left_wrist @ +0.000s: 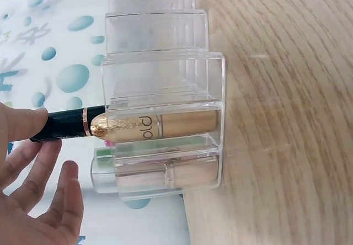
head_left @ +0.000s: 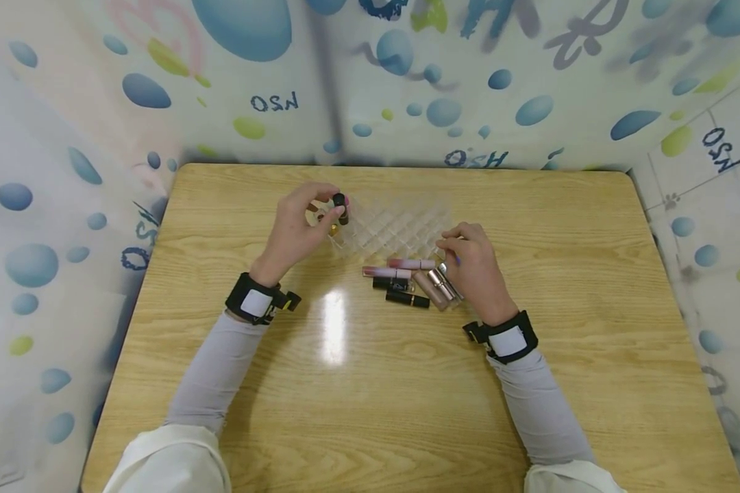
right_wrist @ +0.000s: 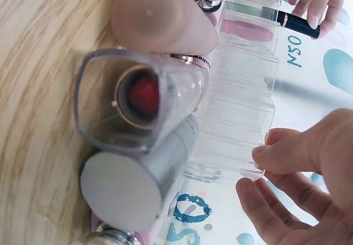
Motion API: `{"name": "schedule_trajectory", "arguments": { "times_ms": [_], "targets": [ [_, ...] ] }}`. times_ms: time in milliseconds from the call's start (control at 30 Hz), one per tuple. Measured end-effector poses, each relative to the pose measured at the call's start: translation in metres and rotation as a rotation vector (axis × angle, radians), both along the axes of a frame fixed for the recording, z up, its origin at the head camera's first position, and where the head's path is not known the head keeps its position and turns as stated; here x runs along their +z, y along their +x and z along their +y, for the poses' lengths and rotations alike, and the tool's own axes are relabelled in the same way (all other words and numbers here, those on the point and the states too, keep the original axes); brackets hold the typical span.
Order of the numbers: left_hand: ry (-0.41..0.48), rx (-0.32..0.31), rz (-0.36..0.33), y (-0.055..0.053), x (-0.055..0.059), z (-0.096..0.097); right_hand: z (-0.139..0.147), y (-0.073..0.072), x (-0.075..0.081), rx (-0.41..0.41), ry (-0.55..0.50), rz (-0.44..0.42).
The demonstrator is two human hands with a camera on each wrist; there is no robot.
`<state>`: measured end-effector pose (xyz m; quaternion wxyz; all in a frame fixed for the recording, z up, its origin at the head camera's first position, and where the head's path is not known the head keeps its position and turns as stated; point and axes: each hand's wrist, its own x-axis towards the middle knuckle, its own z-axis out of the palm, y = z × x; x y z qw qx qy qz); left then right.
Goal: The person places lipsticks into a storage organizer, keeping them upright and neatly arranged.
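A clear lipstick organizer [head_left: 395, 229] with rows of slots stands toward the back of the table. At its left end my left hand [head_left: 299, 222] pinches a black lipstick tube [left_wrist: 66, 124] with a gold ring, between thumb and fingers. The tube's lower end is at the slots; how deep it goes is hidden. A gold tube [left_wrist: 182, 124] and a pink tube [right_wrist: 246, 31] stand in nearby slots. My right hand [head_left: 476, 270] grips the organizer's right end corner between thumb and fingertips, beside loose lipsticks.
In front of the organizer lie several loose lipsticks: black tubes [head_left: 407, 299], pink lip gloss tubes [head_left: 385, 272] and a silver tube [right_wrist: 124, 187]. A clear-capped red lipstick [right_wrist: 144, 96] is close to the right wrist. A patterned curtain [head_left: 395, 82] hangs behind the wooden table [head_left: 370, 411].
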<state>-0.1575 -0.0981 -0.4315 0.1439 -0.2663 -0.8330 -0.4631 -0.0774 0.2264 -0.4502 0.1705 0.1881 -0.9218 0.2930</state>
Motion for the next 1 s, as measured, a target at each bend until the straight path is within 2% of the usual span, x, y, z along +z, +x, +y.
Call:
{"name": "schedule_trajectory", "arguments": {
  "times_ms": [200, 600, 1000],
  "targets": [
    [-0.034, 0.015, 0.000, 0.000, -0.005, -0.001, 0.000, 0.000, -0.001, 0.000, -0.002, -0.005],
    [-0.082, 0.011, -0.048, 0.001, -0.015, -0.003, 0.000, 0.000, -0.001, -0.004, 0.001, -0.006],
    [-0.129, 0.023, -0.068, 0.002, -0.015, 0.001, 0.000, -0.001, -0.001, -0.012, -0.003, -0.007]
  ]
}}
